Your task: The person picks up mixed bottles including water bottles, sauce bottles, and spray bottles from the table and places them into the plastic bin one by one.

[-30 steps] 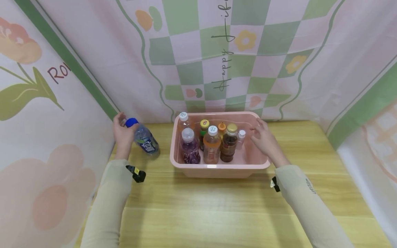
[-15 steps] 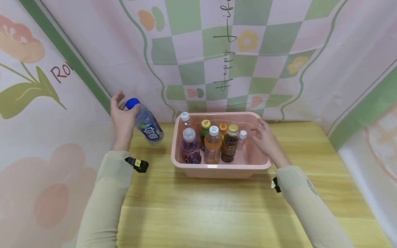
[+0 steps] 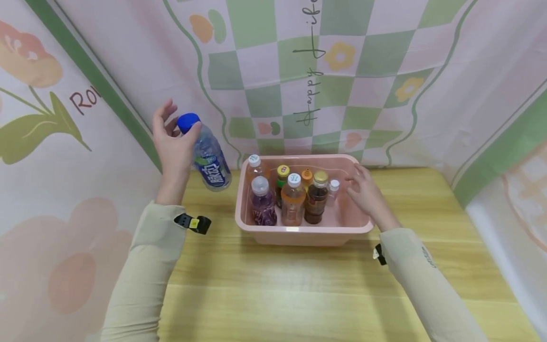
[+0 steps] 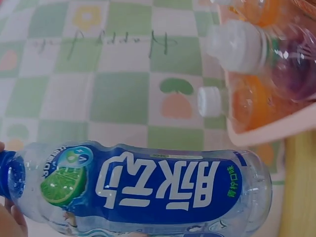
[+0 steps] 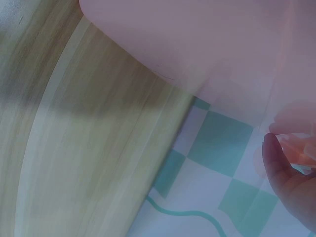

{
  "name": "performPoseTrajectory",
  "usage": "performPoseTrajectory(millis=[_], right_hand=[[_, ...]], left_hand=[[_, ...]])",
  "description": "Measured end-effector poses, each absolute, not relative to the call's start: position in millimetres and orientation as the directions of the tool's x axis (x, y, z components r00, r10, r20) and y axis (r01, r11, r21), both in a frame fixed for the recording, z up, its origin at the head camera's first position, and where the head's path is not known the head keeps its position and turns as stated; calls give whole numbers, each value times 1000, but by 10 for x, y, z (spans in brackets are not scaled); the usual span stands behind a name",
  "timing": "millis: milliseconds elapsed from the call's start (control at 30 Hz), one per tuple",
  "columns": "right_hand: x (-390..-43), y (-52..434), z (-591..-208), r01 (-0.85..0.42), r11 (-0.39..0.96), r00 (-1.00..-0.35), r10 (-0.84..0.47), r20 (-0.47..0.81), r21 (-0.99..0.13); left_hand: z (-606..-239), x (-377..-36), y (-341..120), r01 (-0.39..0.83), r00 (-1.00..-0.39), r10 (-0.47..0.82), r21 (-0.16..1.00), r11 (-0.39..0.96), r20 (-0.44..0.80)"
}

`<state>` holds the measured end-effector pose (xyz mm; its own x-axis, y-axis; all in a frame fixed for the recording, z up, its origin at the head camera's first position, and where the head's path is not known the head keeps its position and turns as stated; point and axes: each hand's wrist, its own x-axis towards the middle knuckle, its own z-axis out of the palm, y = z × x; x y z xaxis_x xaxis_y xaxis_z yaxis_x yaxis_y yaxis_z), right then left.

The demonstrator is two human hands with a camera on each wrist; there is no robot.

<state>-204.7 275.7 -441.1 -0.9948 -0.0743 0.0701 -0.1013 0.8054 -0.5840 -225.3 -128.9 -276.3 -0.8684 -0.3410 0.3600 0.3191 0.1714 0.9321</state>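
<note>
My left hand grips a clear bottle with a blue cap and blue label, lifted off the table to the left of a pink plastic tub. The left wrist view shows the blue-cap bottle lying across the frame, lime picture on its label. The pink tub holds several upright drink bottles: a purple one, an orange one, a dark brown one. My right hand rests on the tub's right rim with relaxed fingers, holding nothing. In the right wrist view the right hand's fingers show beside the pink tub wall.
The tub stands on a wooden table against a checked green-and-pink cloth backdrop. Cloth walls close in on the left and right. A small white-capped bottle stands at the right of the bottle group, beside bare tub floor.
My left hand has raised the blue-cap bottle from the table surface up and slightly right, toward the tub. The right hand has stayed on the tub's rim.
</note>
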Motion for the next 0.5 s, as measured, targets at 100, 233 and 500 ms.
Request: performPoseTrajectory(millis=[100,233,500], right_hand=[[-2045,2751,-4406,-105,805,-994,-75,76,-584],[-2040,2747,-4396,-109,804,-994,-73,83,-585],[-2035,2746,-4400,-110,802,-994,-74,86,-587]], left_hand=[[-2694,-2224,-1210,375,-853,-329,914,157,406],[-2607,-2174,-1091,439,-837,-302,889,129,457],[-2453,-2020,-854,491,-831,-217,859,146,513]])
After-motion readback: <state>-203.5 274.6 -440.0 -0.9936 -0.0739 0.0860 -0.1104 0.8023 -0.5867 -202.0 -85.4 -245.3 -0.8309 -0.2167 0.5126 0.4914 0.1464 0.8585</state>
